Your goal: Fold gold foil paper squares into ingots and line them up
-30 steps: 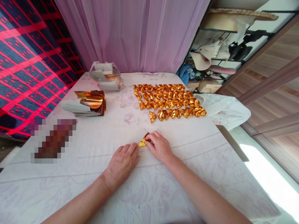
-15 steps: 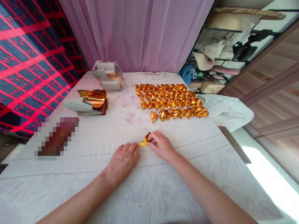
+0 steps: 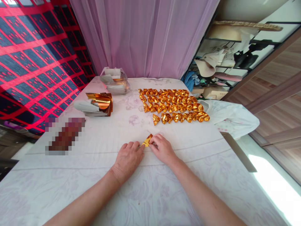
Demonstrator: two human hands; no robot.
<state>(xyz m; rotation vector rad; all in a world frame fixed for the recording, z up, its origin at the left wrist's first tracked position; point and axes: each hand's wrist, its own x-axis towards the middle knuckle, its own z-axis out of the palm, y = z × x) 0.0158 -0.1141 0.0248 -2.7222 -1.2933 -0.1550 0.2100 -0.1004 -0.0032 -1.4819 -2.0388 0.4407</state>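
Near the front middle of the cloth-covered tabletop [image 3: 94, 175], both hands are together on one small gold foil piece [image 3: 147, 141]: the left hand [image 3: 128, 158] lies flat with its fingertips against the piece's near corner, and the right hand [image 3: 162, 149] pinches its far side, so the fold looks only partly made. Beyond them the folded gold ingots [image 3: 172, 105] lie in several neat rows, crinkled and shiny, which suggests much is done. To the left, a stack of flat foil sheets [image 3: 95, 105], gold on one face and pale on the other, remains unfolded.
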